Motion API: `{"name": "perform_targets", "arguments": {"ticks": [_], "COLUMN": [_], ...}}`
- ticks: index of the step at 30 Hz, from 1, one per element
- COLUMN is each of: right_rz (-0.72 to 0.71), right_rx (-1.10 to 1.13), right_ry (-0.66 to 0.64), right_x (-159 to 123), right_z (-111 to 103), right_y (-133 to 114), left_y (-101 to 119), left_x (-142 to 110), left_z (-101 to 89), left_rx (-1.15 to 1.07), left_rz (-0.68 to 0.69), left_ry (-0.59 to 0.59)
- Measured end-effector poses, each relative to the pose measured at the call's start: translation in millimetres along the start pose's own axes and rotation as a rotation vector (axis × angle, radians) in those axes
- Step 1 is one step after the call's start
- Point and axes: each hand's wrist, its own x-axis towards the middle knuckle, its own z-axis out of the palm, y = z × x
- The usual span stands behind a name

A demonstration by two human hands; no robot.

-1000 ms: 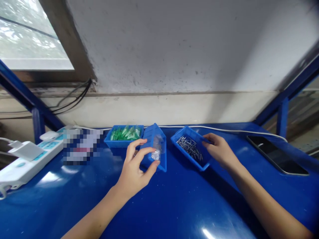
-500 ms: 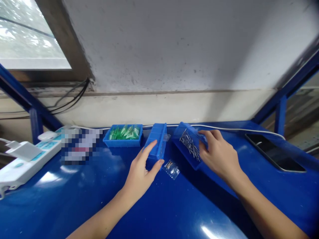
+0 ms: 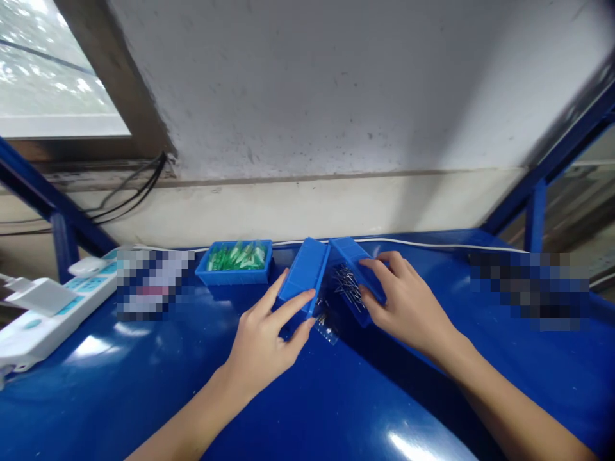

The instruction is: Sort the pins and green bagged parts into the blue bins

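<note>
My left hand [image 3: 271, 326] grips a small blue bin [image 3: 305, 269] that is tipped to the right, its outer underside facing me. My right hand [image 3: 408, 294] holds a second blue bin [image 3: 358, 256] by its right side, tilted left toward the first. Thin metal pins like nails or screws [image 3: 348, 286] lie at the tilted mouth of the second bin. On the table between the two bins rests a small clear plastic bag [image 3: 328, 330] with little metal pieces in it. What is inside the left-hand bin is hidden.
A third blue bin [image 3: 233, 276] full of green and clear pieces stands to the left. Beyond it are a pixelated item [image 3: 156, 285] and a white power strip [image 3: 57, 320] with a charger [image 3: 41, 296]. A white cable [image 3: 408, 242] runs along the wall.
Both bins have been turned over toward each other from a more upright pose. A small clear bag has dropped from the left bin onto the table, and the pins have slid.
</note>
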Motion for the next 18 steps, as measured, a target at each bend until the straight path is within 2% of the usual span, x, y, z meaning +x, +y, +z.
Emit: {"name": "perform_targets", "arguments": {"ticks": [4, 11, 18], "right_rz": [-0.028, -0.019, -0.122], "right_rx": [0.008, -0.023, -0.052], "right_ry": [-0.024, -0.007, -0.059], "right_x": [-1.5, -2.4, -0.9], "right_z": [-4.1, 1.3, -8.1], "right_y": [-3.6, 0.9, -0.1], "left_y": [1.9, -3.8, -5.8], "left_x": [0.4, 0.1, 9.6], "left_z": [-2.6, -4.4, -24.1], "left_rx": [0.006, -0.003, 0.040], "left_rz": [0.032, 0.031, 0.034], "left_ry": [0.013, 0.075, 0.199]}}
